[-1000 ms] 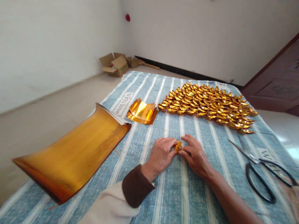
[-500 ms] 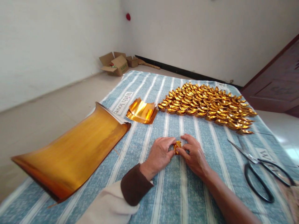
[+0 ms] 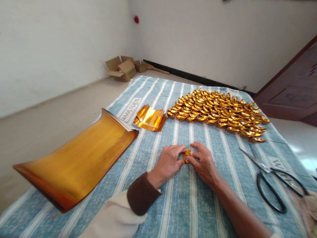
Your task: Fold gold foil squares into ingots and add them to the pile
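Note:
Between my two hands is a small folded piece of gold foil paper (image 3: 187, 156), low over the striped cloth. My left hand (image 3: 168, 162) grips its left side with thumb and fingers. On the opposite side, my right hand (image 3: 203, 162) has its thumb pressed on the paper's face, and its index finger reaches past the top edge. Beyond my hands lies a short stack of gold paper squares (image 3: 149, 118). To its right, many boat-shaped folded gold ingots (image 3: 218, 112) stand in close rows.
A large stack of gold foil sheets (image 3: 76, 158) lies at the left. Scissors with black handles (image 3: 266, 169) rest at the right, blades slightly apart. Blue-and-white striped cloth (image 3: 138, 211) covers the table. On the floor behind stands an open cardboard box (image 3: 125, 70).
The view has shifted slightly, so the scissors and ingots sit a little further left. Both hands keep hold of the small gold paper, which appears turned slightly.

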Available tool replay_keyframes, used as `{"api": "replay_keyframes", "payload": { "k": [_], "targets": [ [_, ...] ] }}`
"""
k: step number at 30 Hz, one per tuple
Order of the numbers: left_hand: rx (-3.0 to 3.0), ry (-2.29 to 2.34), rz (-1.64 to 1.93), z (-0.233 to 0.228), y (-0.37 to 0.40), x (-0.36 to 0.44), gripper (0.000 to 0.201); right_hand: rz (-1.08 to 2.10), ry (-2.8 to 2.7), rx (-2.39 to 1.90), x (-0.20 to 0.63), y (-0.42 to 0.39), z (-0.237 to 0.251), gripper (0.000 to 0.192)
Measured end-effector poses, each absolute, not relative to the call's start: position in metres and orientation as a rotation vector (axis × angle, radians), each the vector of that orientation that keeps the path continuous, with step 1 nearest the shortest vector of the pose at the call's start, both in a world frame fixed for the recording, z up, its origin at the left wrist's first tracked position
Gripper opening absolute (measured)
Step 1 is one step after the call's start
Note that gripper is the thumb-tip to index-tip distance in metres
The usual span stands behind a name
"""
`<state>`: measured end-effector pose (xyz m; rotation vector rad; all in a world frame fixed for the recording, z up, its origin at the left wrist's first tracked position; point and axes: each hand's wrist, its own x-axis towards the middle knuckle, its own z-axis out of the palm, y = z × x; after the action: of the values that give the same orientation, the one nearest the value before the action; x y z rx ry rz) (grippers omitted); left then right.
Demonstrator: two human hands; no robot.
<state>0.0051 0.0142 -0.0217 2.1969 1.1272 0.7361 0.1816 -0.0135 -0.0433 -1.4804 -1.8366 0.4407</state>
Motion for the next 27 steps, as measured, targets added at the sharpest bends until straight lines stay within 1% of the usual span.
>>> {"api": "replay_keyframes", "payload": {
  "k": [4,8,12,20,27],
  "targets": [
    [2.176,1.141,0.729,-0.022,0.014,0.006,0.025,0.507,-1.865,-1.422,0.185,-0.016,-0.041,0.012],
    [2.166,1.137,0.715,-0.02,0.014,0.006,0.025,0.558,-1.955,-1.363,0.189,-0.021,-0.037,0.008],
    [2.182,1.128,0.7,-0.019,0.014,0.006,0.026,0.588,-2.019,-1.348,0.191,-0.023,-0.035,0.013],
    [2.219,1.11,0.682,-0.017,0.013,0.005,0.027,0.538,-2.097,-1.331,0.194,-0.023,-0.034,0.024],
    [2.246,1.105,0.641,-0.013,0.013,0.006,0.022,0.532,-2.115,-1.329,0.194,-0.023,-0.034,0.028]
  ]
}}
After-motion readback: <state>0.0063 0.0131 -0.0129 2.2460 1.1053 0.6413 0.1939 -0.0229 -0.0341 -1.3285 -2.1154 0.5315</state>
